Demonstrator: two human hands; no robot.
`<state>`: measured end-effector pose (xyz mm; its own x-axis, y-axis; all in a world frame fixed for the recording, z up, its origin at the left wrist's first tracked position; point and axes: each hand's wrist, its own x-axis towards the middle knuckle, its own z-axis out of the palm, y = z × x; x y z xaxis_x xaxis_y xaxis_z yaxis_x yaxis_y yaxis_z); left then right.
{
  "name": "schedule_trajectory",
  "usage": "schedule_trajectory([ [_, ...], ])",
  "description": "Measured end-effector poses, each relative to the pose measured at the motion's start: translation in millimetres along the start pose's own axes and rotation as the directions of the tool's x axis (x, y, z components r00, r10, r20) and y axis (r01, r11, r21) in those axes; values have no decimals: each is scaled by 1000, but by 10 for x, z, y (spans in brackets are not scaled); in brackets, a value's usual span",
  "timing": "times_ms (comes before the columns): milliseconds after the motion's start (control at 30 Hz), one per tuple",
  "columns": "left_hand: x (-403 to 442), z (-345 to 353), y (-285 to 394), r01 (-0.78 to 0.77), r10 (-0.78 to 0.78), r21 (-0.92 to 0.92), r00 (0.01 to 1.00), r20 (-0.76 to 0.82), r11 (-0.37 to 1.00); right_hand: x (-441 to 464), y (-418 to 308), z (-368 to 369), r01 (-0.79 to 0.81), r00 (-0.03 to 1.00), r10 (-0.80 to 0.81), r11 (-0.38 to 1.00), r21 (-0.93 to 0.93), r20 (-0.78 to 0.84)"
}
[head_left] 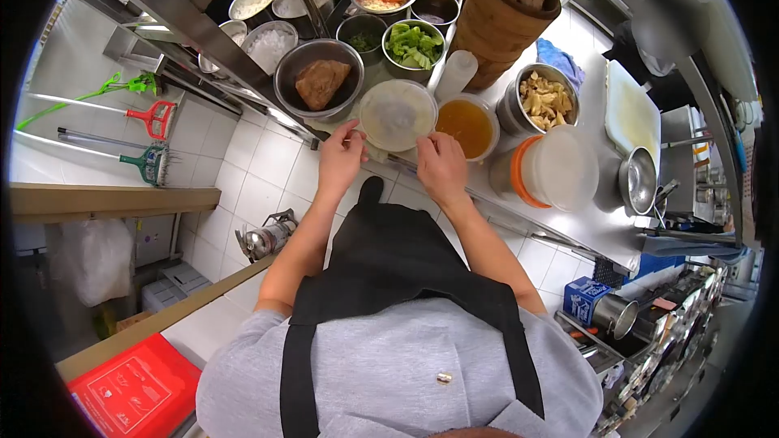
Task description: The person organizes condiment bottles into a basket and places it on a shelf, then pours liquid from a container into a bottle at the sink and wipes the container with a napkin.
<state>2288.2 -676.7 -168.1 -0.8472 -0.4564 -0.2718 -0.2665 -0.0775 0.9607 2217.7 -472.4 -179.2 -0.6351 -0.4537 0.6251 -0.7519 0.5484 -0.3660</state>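
Note:
Both hands are at the near rim of a round translucent plastic tub (398, 116) with a pale lid. My left hand (344, 156) has its fingers curled and pinched at the tub's left near edge. On the right near edge, my right hand (442, 165) has closed fingers, with the fingertips partly hidden. A second tub of orange-brown liquid (466, 127) stands just right of it. Behind the left hand, a steel bowl (286, 81) holds a brown lump of meat (324, 83). The contents of the lidded tub are blurred through the plastic.
Chopped greens (413, 47) and other ingredient bowls line the back. Stacked bamboo steamers (492, 32) rise at back right. A steel pot (519, 118) of pale yellow pieces and a large plastic tub (560, 169) stand right, near a white cutting board (633, 109).

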Motion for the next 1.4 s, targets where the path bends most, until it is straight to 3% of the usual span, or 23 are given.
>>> schedule_trajectory([
  [200, -153, -40, -42, -20, 23, 80, 999, -37, 997, -157, -80, 26, -47, 996, 48, 999, -9, 78],
  [400, -128, -168, -330, -140, 167, 227, 981, -102, 964, -275, -91, 108, -81, 988, 87, 995, -51, 127],
  [533, -310, -191, -10, -221, 249, 135, 935, -251, 966, -292, -166, 89, -104, 991, 105, 994, -14, 84],
  [667, -338, -525, 178, -400, 381, 60, 802, -460, 914, -307, -227, 86, -72, 996, 72, 997, -9, 60],
  [767, -351, -988, 721, -461, 476, 195, 639, -604, 866, -237, -311, 5, -58, 997, 56, 998, 38, 49],
  [800, -293, -1199, 904, -540, 588, 291, 534, -607, 790, -217, -355, -13, -65, 998, 65, 996, 65, 14],
  [867, -245, -1580, 1389, -615, 674, 351, 430, -601, 706, -195, -501, -47, -81, 996, 83, 991, 108, -13],
  [900, -224, -1741, 1642, -640, 666, 307, 445, -599, 704, -129, -560, -68, -84, 995, 90, 987, 135, -42],
  [967, 37, -2133, 1996, -681, 766, 417, 345, -543, 602, 11, -694, -91, -76, 988, 92, 989, 127, -122],
  [1067, 254, -2458, 2547, -644, 795, 467, 458, -399, 606, 202, -952, -129, -102, 983, 127, 979, 176, -135],
  [1167, 691, -2896, 2906, -629, 814, 572, 568, -124, 526, 427, -1276, -5, -114, 979, 143, 974, 194, -144],
  [1200, 768, -2949, 3058, -637, 817, 561, 562, -129, 528, 517, -1411, 47, -106, 980, 133, 978, 180, -149],
  [1267, 978, -3087, 3274, -445, 636, 759, 770, 53, 475, 684, -1664, 175, -127, 974, 168, 961, 246, -153],
  [1333, 1294, -3248, 3289, -521, 675, 735, 728, 117, 434, 791, -1840, 351, -103, 979, 141, 965, 241, -148],
  [1400, 1464, -3277, 3409, -664, 660, 661, 675, 330, 348, 909, -2008, 496, -92, 979, 133, 964, 248, -154],
])
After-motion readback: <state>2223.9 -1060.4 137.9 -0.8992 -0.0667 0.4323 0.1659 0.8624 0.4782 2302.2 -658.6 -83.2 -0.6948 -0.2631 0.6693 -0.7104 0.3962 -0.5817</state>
